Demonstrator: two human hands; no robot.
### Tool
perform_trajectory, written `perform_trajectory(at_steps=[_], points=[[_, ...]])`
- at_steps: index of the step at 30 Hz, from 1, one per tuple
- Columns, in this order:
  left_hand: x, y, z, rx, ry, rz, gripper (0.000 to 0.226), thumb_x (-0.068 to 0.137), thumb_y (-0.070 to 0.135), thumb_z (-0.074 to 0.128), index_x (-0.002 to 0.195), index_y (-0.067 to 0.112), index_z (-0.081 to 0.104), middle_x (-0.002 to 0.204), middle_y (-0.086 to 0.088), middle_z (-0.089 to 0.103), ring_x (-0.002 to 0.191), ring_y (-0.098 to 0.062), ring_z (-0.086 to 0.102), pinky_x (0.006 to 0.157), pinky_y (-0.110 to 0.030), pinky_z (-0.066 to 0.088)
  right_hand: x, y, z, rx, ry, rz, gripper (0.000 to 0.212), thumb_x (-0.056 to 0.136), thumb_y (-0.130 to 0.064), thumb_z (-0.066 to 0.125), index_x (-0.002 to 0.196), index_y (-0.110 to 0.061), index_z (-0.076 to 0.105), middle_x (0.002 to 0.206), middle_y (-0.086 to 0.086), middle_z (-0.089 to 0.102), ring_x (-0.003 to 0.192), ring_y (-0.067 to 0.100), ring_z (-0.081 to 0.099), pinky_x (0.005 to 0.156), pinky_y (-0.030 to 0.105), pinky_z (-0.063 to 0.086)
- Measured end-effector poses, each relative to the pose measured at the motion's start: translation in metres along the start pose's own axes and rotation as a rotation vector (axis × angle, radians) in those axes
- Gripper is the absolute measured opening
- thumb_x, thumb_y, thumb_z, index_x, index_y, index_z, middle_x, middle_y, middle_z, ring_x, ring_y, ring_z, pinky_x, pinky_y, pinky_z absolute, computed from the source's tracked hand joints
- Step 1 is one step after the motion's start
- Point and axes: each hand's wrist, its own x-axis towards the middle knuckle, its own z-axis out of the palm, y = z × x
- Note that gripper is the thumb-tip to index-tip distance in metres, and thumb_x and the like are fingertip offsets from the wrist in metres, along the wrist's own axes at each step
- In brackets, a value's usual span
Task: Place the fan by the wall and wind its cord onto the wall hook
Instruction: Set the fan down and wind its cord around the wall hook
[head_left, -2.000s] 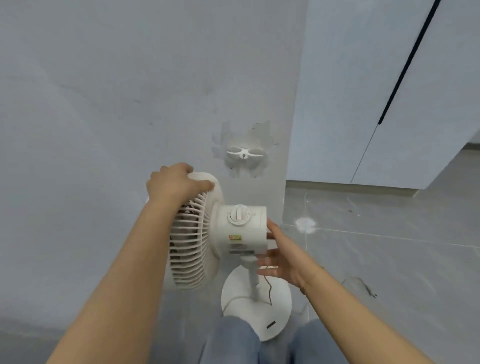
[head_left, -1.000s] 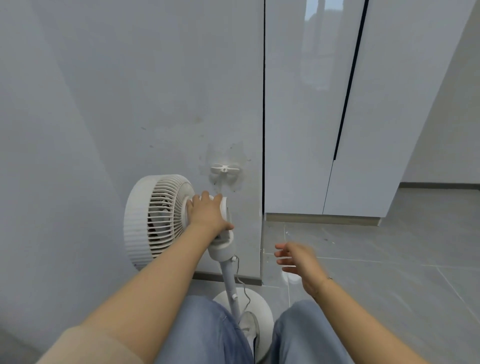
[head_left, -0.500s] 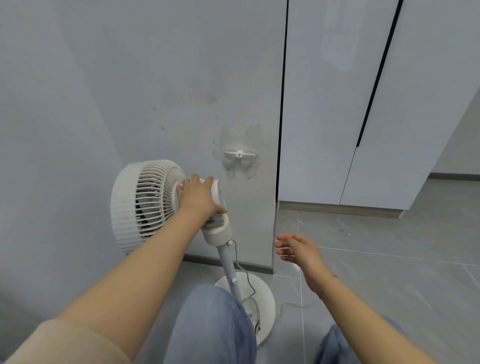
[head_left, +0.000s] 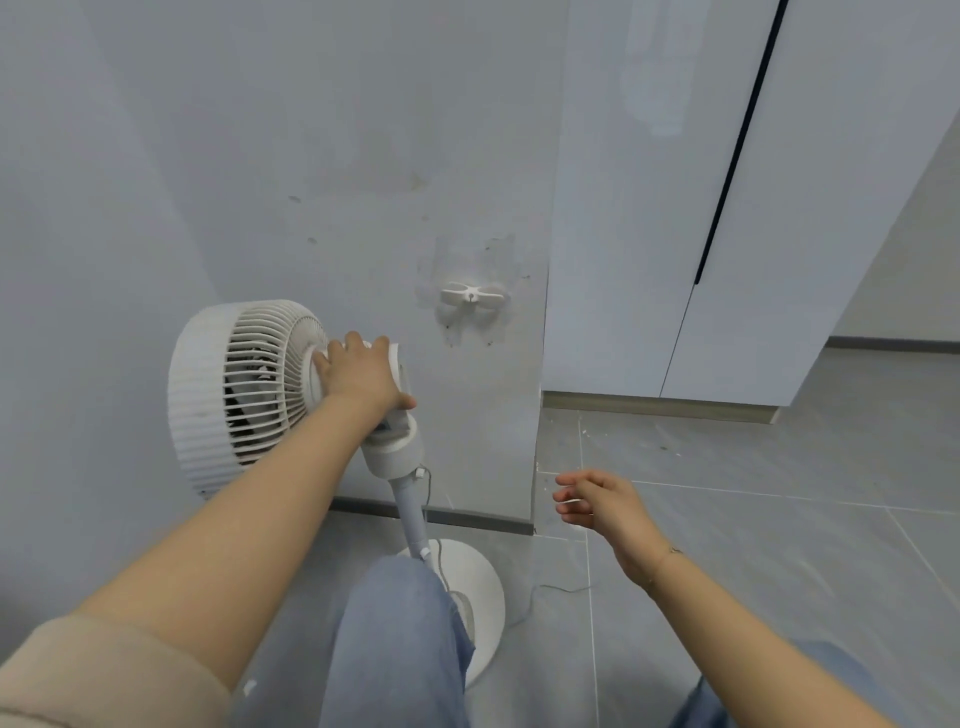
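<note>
Centre frame, the left hand (head_left: 363, 376) curls over the motor housing of one white fan (head_left: 244, 389) standing beside the wall. The right hand (head_left: 602, 506), lower right, hangs loosely open, holding nothing. One wall hook (head_left: 471, 297) sits bare above; the cord (head_left: 550, 592) trails across the floor. No writing is readable.

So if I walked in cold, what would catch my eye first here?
Probably the white fan standing by the grey wall, with the left hand gripping the motor housing behind its grille. Next, the white wall hook up to its right, bare of cord. The right hand hangs open above the floor tiles.
</note>
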Motion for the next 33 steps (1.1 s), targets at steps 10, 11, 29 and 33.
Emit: perform_trajectory(at_steps=[10,11,29,33], points=[[-0.005,-0.022,0.01,-0.054,0.05,0.043,0.089,0.072,0.054,0.069,0.144,0.021,0.029,0.15,-0.014,0.025,0.14,-0.036,0.018,0.114,-0.051,0.018,0.013,0.013,0.032,-0.031,-0.044,0.014,0.023,0.091,0.002,0.044,0.103,0.003,0.064,0.083,0.014,0.063,0.075,0.022,0.06,0.077,0.03,0.055],[-0.007,-0.02,0.013,-0.058,0.055,0.046,0.089,0.075,0.052,0.067,0.146,0.021,0.024,0.154,-0.014,0.019,0.144,-0.036,0.01,0.115,-0.053,0.014,0.016,0.015,0.033,-0.038,-0.05,0.019,0.023,0.091,0.003,0.044,0.103,0.003,0.064,0.083,0.014,0.063,0.075,0.022,0.06,0.076,0.029,0.054],[-0.052,-0.011,0.128,0.031,0.214,0.915,0.025,0.053,0.005,0.083,0.073,0.016,0.072,0.101,-0.005,0.072,0.099,-0.024,0.068,0.092,-0.033,0.05,0.086,0.048,0.057,-0.085,-0.066,0.137,0.023,0.091,0.005,0.044,0.104,0.004,0.062,0.075,0.011,0.061,0.068,0.017,0.058,0.062,0.017,0.054],[-0.043,-0.005,0.149,0.154,-0.004,0.83,0.028,0.059,0.004,0.076,0.082,0.019,0.07,0.088,0.001,0.066,0.083,-0.019,0.062,0.078,-0.023,0.04,0.096,0.057,0.05,-0.049,-0.051,0.146,0.024,0.092,0.003,0.043,0.107,0.005,0.061,0.077,0.011,0.063,0.07,0.018,0.059,0.061,0.016,0.055]])
